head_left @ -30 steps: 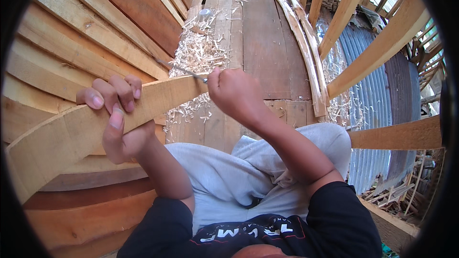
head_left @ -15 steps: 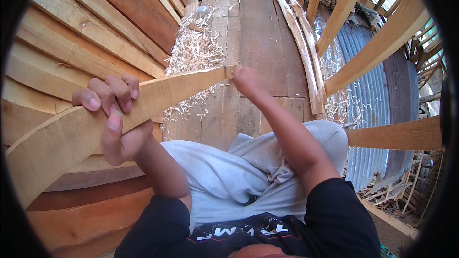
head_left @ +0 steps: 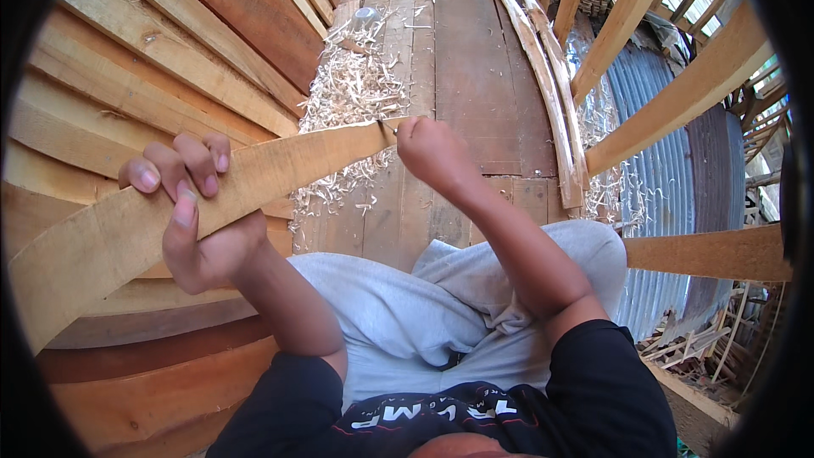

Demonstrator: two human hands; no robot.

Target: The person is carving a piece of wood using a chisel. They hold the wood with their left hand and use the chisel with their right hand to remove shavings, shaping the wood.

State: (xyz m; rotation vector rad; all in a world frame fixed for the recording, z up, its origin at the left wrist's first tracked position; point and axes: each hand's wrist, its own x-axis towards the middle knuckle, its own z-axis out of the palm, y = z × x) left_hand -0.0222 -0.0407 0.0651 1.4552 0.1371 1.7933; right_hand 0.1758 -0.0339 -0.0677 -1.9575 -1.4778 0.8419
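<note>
A long pale wooden plank [head_left: 280, 163] slants across from the lower left to the middle, its far end narrowing close to my right hand. My left hand [head_left: 199, 203] grips it, the fingers curled over its upper edge and the thumb lying against its face. My right hand [head_left: 431, 153] is closed in a fist at the narrow end. A short, thin dark blade [head_left: 383, 126] sticks out of the fist and touches the plank's tip. The fist hides its handle. Pale wood shavings [head_left: 352, 89] lie heaped on the floorboards beyond the plank.
A wall of overlapping boards [head_left: 127, 102] rises close on the left. Two peeled poles [head_left: 543, 59] lie along the floorboards [head_left: 462, 51] on the right. Slanting wooden posts [head_left: 678, 110] stand before blue corrugated sheet metal [head_left: 649, 170]. A clear cup [head_left: 365, 17] sits by the shavings.
My right hand has turned and moved slightly down and back along the plank's end; the dark blade now shows. My left hand still grips the plank, shifted slightly left in view.
</note>
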